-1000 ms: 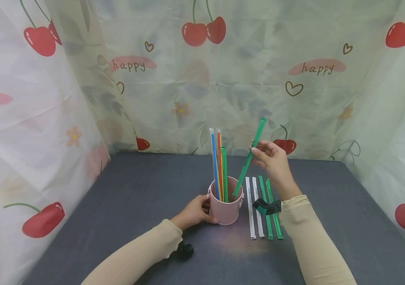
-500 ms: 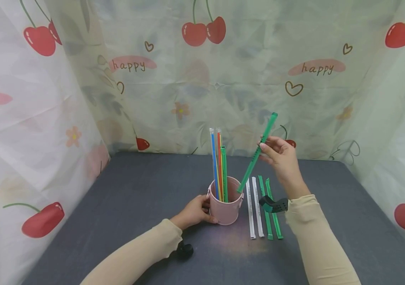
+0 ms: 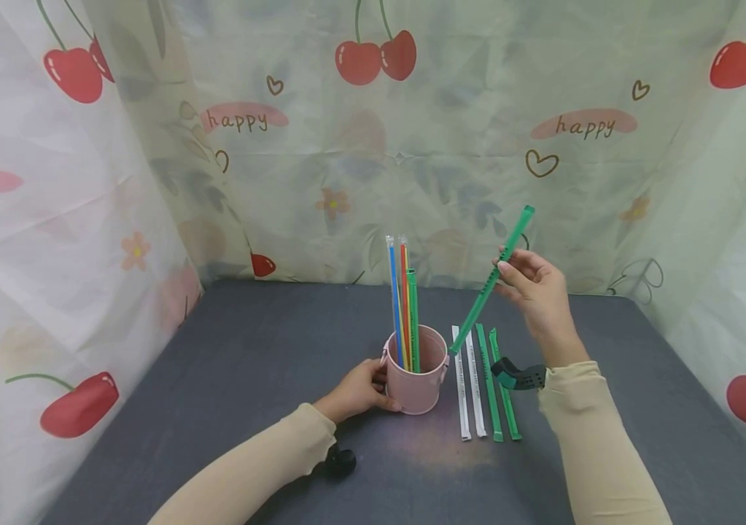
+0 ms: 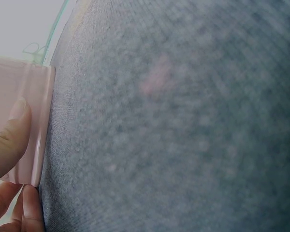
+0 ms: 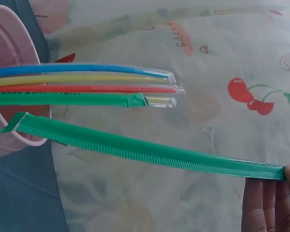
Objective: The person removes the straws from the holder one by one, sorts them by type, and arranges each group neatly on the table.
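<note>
The right hand (image 3: pixel 539 292) is pinching a green wrapped straw (image 3: pixel 492 281) between thumb and fingertips, a little above the straw's middle, and is holding it tilted in the air with its upper end leaning to the right and away. The straw's lower end is hanging just beside the right rim of the pink cup (image 3: pixel 415 386), outside the cup and above the table. In the right wrist view the same straw (image 5: pixel 150 151) is running across the frame, with the fingertips (image 5: pixel 266 205) closing on its near end and its far end lying at the cup's rim (image 5: pixel 9 43).

The left hand (image 3: pixel 356 390) is gripping the cup's left side, fingers curling round the wall; the left wrist view is showing a thumb (image 4: pixel 9 140) pressing flat on the pink wall (image 4: pixel 36 121).

Inside the cup, blue, yellow, red and green straws (image 3: pixel 402 302) are standing nearly upright, all in clear or green wrappers.

On the grey table (image 3: pixel 215 364), just to the right of the cup, four wrapped straws (image 3: pixel 484 386) are lying side by side, two white ones nearer the cup and two green ones beyond them. A cloth with cherries (image 3: pixel 373 109) is hanging behind and at both sides
</note>
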`<state>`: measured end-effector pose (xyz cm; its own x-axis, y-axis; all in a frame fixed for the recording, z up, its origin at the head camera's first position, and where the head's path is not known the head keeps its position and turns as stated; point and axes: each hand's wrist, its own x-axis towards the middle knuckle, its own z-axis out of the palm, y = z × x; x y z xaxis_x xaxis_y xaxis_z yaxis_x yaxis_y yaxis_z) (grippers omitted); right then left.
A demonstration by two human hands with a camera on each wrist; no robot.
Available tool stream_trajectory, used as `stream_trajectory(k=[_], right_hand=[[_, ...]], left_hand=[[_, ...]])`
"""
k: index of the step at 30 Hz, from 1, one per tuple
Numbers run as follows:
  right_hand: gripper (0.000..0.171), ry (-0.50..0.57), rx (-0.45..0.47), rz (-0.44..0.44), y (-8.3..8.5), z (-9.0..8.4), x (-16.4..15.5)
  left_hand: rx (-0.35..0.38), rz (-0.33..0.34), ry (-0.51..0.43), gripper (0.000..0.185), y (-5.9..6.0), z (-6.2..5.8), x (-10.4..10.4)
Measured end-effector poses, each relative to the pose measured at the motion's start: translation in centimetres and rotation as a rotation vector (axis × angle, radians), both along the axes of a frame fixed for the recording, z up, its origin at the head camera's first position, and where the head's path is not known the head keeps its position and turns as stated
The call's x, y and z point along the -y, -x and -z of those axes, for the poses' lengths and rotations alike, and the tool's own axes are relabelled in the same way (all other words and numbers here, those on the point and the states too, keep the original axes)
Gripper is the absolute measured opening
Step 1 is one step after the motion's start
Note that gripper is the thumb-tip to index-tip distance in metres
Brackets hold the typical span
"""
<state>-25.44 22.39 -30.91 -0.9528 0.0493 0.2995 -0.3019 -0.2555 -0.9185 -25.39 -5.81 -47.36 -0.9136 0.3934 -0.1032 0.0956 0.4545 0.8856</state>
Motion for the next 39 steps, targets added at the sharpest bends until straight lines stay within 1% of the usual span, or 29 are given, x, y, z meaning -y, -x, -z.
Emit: stream_trajectory(k=[2, 4, 6, 10, 15, 18, 23, 28, 32, 39], right_hand=[[0.030, -0.013, 0.004, 0.001, 0.0, 0.1, -0.2], [0.031, -0.016, 0.006, 0.001, 0.0, 0.2, -0.5], [0.030, -0.023, 0.005, 0.008, 0.0, 0.5, -0.7], [0.017, -0.047, 0.015, 0.035, 0.1, 1.0, -1.2], [0.017, -0.124, 0.076, 0.079, 0.3, 1.7, -1.9], [0.024, -0.174, 0.122, 0.094, 0.5, 2.3, -2.5], [0.043, -0.246, 0.179, 0.099, 0.9, 3.2, -3.3], [0.049, -0.360, 0.196, 0.120, 1.1, 4.1, -4.0], [0.055, -0.421, 0.202, 0.131, 1.3, 5.0, -4.5], [0.052, -0.526, 0.239, 0.161, 1.8, 6.1, -5.2]], left_hand=[[-0.002, 0.000, 0.000, 0.069, 0.0, 0.1, 0.0], [-0.001, 0.001, -0.001, 0.069, 0.0, 0.1, 0.0], [0.000, 0.002, -0.004, 0.070, 0.0, 0.1, 0.1], [0.004, 0.000, -0.006, 0.070, -0.1, 0.0, 0.1], [0.003, 0.004, -0.008, 0.070, 0.0, 0.0, 0.1], [0.003, 0.003, -0.006, 0.071, 0.0, 0.0, 0.1], [-0.004, 0.000, -0.002, 0.072, -0.1, -0.1, 0.1], [-0.001, 0.000, -0.002, 0.071, -0.3, -0.3, 0.1], [-0.005, 0.009, -0.009, 0.070, -0.3, -0.4, 0.1], [-0.016, 0.021, -0.010, 0.070, -0.3, -0.4, 0.2]])
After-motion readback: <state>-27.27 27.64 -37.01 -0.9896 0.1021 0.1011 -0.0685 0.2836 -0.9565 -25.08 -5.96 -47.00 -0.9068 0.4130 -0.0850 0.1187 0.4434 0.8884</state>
